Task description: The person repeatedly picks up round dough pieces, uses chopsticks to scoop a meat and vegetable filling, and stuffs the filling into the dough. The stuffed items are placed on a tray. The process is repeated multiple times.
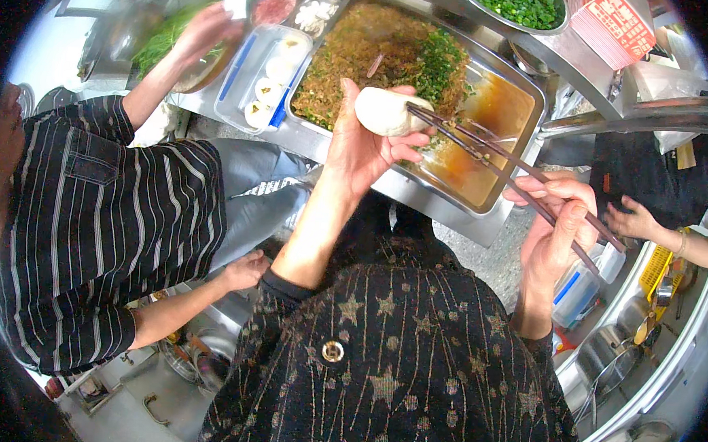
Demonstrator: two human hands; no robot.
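A white tofu or dough pocket (377, 114) lies in my left hand (353, 151), cupped between thumb and fingers above a steel tray (540, 111). My right hand (560, 215) grips a pair of long brown chopsticks (517, 191). Their tips meet the pocket's right end; whether they are inside it I cannot tell. Bits of food cling to the sticks near the tips. Brown minced filling (365, 39) fills the tray's left part, with chopped green onion (436, 62) mixed in at its right. Brown liquid (484, 180) covers the tray's right part.
A clear plastic box (231, 89) with several white stuffed pieces (269, 90) adjoins the tray's left side. Behind the tray stand a bowl of chopped greens (516, 6) and a red-and-white package (612, 27). A person in a striped shirt (130, 207) works at left; another person's hand (634, 220) shows at right.
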